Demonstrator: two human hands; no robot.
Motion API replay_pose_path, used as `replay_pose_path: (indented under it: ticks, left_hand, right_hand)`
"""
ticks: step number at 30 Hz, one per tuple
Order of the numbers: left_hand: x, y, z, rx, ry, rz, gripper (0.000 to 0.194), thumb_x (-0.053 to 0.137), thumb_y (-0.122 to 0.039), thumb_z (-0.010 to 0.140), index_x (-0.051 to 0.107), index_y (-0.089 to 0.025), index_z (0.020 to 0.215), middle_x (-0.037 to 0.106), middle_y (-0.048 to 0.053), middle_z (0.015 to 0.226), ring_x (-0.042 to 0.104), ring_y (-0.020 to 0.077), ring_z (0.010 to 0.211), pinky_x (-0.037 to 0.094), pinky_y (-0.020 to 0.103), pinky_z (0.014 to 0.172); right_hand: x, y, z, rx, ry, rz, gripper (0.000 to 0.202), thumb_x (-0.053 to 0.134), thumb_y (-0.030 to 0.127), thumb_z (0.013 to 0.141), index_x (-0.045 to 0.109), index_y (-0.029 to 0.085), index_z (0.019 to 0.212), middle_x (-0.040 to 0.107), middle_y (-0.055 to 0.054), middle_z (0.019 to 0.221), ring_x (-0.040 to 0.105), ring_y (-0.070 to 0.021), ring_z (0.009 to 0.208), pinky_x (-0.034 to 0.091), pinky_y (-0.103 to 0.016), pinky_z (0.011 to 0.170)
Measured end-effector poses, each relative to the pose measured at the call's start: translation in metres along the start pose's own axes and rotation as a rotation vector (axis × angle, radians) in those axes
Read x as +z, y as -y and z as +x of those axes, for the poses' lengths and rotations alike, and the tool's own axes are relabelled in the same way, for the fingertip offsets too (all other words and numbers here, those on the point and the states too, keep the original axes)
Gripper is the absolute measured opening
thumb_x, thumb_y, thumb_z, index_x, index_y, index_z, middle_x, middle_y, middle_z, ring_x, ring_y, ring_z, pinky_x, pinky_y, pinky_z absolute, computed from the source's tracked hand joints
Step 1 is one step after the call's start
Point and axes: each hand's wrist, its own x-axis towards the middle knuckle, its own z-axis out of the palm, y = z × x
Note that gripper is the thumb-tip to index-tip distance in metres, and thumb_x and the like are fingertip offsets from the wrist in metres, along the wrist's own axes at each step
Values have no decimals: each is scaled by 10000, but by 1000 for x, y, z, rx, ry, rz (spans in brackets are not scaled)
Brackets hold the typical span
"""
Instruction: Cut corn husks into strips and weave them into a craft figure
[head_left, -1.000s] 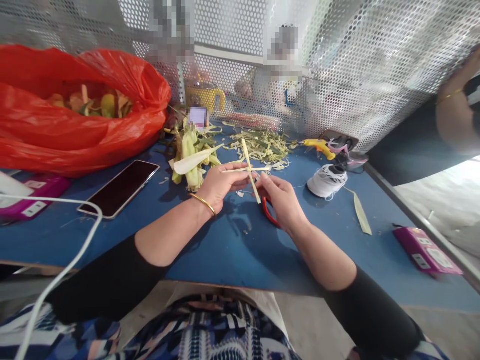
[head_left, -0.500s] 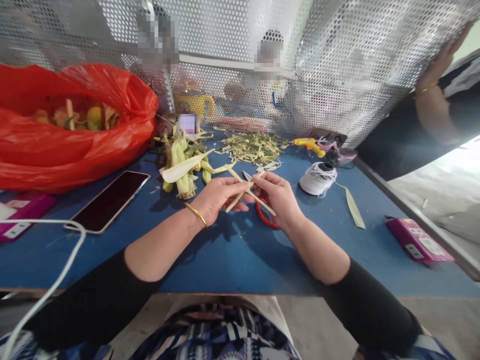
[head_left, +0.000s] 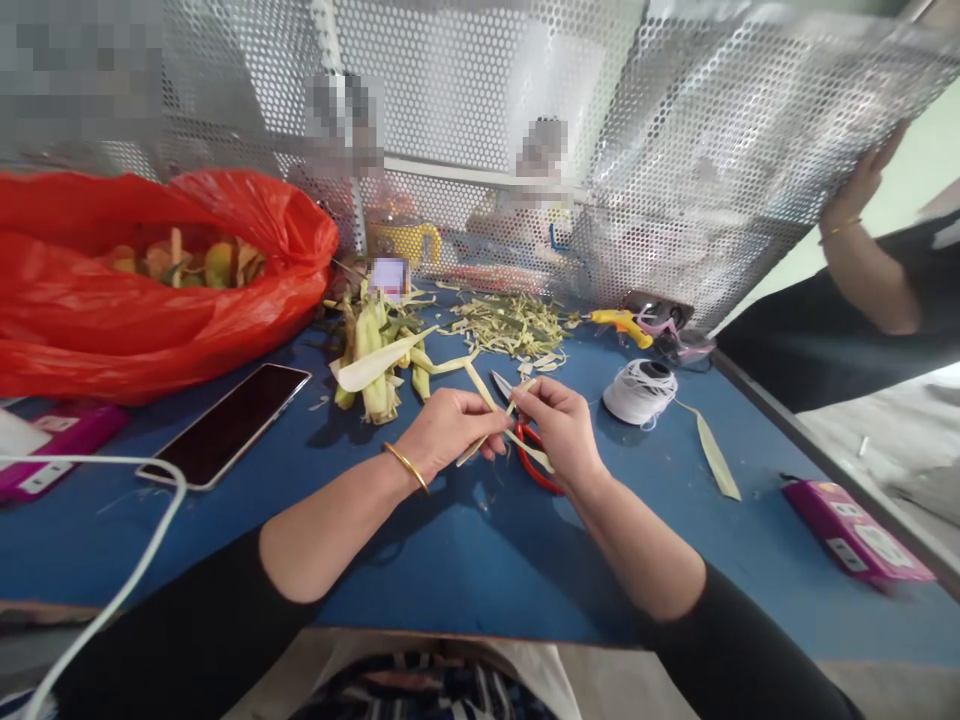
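Note:
Pale husk strips (head_left: 484, 385) cross between my two hands above the blue table. My left hand (head_left: 459, 432) pinches them near their crossing, thumb over fingers. My right hand (head_left: 556, 415) is closed with thumb and fingertips on the upper end of one strip. Red-handled scissors (head_left: 534, 460) lie beneath and beside my right hand, blades pointing up and partly covered. Behind my left hand sits a bundle of green husks (head_left: 373, 375) with a broad pale leaf (head_left: 382, 362) on top. A heap of shredded husk (head_left: 517, 325) lies farther back.
A red plastic bag (head_left: 150, 340) and a phone (head_left: 229, 425) are at the left. White thread (head_left: 639, 392), a husk strip (head_left: 718, 460), a yellow glue gun (head_left: 624, 324) and a purple power strip (head_left: 855, 530) lie right. A person's arm (head_left: 874, 265) touches the mesh (head_left: 465, 90) at the back.
The view has tilted, so everything sits lower in the picture. My right hand has turned slightly, its fingers still on the strip. My left hand keeps its pinch.

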Motion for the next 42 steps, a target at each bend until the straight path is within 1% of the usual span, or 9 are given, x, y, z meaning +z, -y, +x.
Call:
replay_pose_path:
  ticks: [7, 13, 20, 25, 30, 33, 37, 39, 42]
  left_hand:
    - [1, 3, 2, -43, -35, -58, 122, 759, -242, 677, 701, -140, 644, 632, 11, 495, 534, 80, 412, 350, 171, 411]
    - [-1, 5, 4, -27, -5, -32, 188, 760, -241, 688, 670, -136, 560, 631, 29, 487, 547, 89, 418, 379, 173, 410]
    - [-14, 0, 10, -20, -94, -305, 253, 627, -376, 835, 722, -141, 845, 734, 74, 699, 647, 130, 540, 467, 202, 490]
    - [-16, -1, 10, -7, -84, -346, 209, 637, -319, 833, 717, -128, 857, 743, 78, 750, 648, 125, 553, 467, 208, 500]
    - [-11, 2, 11, 5, -179, -275, 74, 729, -196, 744, 710, -127, 762, 678, 13, 586, 593, 88, 471, 445, 188, 482]
    - [-10, 2, 11, 1, -230, -262, 102, 736, -217, 742, 694, -130, 710, 675, 16, 578, 598, 93, 476, 462, 200, 505]
    - [-11, 0, 10, -12, -152, -298, 182, 678, -310, 807, 707, -133, 774, 716, 50, 656, 647, 126, 538, 491, 225, 531]
    - [-11, 0, 10, -14, -134, -280, 157, 688, -286, 796, 708, -131, 783, 721, 50, 660, 648, 124, 539, 494, 224, 540]
    - [-9, 3, 11, -1, -203, -222, 84, 717, -210, 757, 704, -128, 760, 709, 31, 619, 637, 121, 524, 501, 233, 560]
  right_hand:
    - [-1, 0, 2, -26, 31, -19, 279, 674, 369, 680, 507, 196, 538, 476, 49, 511, 400, -96, 527, 332, -253, 547]
    - [-2, -1, 3, -53, 20, -82, 276, 659, 381, 703, 529, 195, 546, 491, 47, 513, 413, -95, 521, 355, -254, 549]
    - [-7, 2, 10, 46, 114, -25, 440, 623, 628, 718, 637, 189, 728, 624, -13, 676, 578, -136, 616, 472, -289, 622]
    - [-6, 1, 6, -72, 77, -131, 290, 686, 449, 732, 581, 195, 640, 552, 32, 542, 494, -102, 504, 405, -261, 537]
    - [-5, -1, 3, -171, 81, -291, 213, 604, 305, 791, 530, 199, 622, 480, 56, 513, 406, -90, 505, 327, -254, 528]
    - [-6, 0, 3, -216, 82, -355, 207, 579, 282, 810, 512, 201, 633, 467, 56, 523, 387, -94, 514, 308, -257, 531]
    - [-7, 2, 3, -228, 69, -348, 193, 558, 269, 825, 517, 200, 650, 489, 48, 544, 431, -101, 529, 338, -254, 556]
    - [-7, 3, 3, -244, 53, -389, 190, 555, 265, 823, 514, 200, 649, 489, 48, 546, 431, -100, 533, 339, -250, 559]
    - [-7, 3, 2, -274, 42, -493, 193, 555, 266, 821, 516, 197, 645, 483, 49, 537, 405, -96, 526, 325, -245, 549]
